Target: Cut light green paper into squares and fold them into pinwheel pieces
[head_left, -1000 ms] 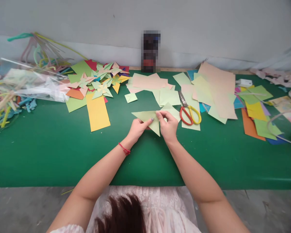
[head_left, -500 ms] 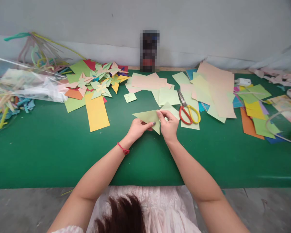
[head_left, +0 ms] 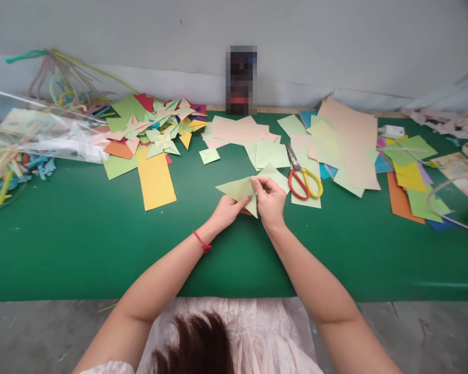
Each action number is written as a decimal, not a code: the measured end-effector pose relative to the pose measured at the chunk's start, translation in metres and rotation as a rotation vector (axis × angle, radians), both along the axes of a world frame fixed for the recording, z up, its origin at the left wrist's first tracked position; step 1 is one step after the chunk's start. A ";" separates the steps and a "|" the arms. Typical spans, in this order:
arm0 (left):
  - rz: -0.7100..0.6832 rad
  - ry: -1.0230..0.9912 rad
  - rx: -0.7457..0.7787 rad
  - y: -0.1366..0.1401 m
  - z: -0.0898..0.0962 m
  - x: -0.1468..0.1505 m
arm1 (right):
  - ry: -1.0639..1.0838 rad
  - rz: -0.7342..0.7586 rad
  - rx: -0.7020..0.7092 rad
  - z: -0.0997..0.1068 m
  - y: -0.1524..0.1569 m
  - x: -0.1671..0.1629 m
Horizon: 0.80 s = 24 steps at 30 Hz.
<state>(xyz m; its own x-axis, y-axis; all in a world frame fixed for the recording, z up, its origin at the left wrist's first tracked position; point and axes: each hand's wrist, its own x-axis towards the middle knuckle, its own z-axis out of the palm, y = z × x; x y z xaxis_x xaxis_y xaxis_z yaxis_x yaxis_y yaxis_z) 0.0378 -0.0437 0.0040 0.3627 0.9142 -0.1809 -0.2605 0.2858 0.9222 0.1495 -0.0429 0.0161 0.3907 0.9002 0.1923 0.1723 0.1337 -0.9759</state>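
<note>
A light green sheet of paper folded into a triangle [head_left: 236, 189] is held up between both hands over the green table. My left hand [head_left: 228, 209] grips its lower edge, thumb on top and fingers underneath. The upper right corner is pinched between thumb and fingers of my right hand [head_left: 270, 200]. Just behind the right hand lies a pale green square of paper [head_left: 271, 173]. Scissors with one red and one yellow handle [head_left: 306, 183] rest on pale paper to the right. A small folded green paper piece [head_left: 209, 156] lies beyond the left hand.
Folded paper stars [head_left: 164, 140] are heaped at the back left, near a yellow sheet [head_left: 157, 182]. Plastic bags [head_left: 58, 135] and coloured strips [head_left: 3, 182] fill the far left. Large pale sheets [head_left: 351, 145] and coloured paper [head_left: 409, 176] lie right. A blurred dark object [head_left: 241, 80] stands against the wall.
My left hand has shifted slightly to the right along the folded paper, and its thumb sits a little closer to the right hand. The right hand keeps its pinch.
</note>
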 end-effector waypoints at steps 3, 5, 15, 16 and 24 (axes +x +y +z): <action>-0.037 0.016 0.002 0.001 -0.002 -0.001 | -0.003 -0.012 0.004 0.001 0.000 0.001; -0.060 0.075 0.009 0.001 -0.001 -0.003 | 0.000 -0.018 0.013 0.001 0.001 0.002; -0.034 0.135 0.058 -0.005 0.001 0.002 | 0.006 -0.071 0.028 0.001 0.005 0.006; -0.027 0.120 0.068 -0.006 -0.002 0.004 | 0.017 -0.081 0.035 0.000 0.006 0.007; 0.043 0.166 0.190 -0.010 -0.007 0.009 | 0.063 -0.111 0.064 -0.003 0.009 0.008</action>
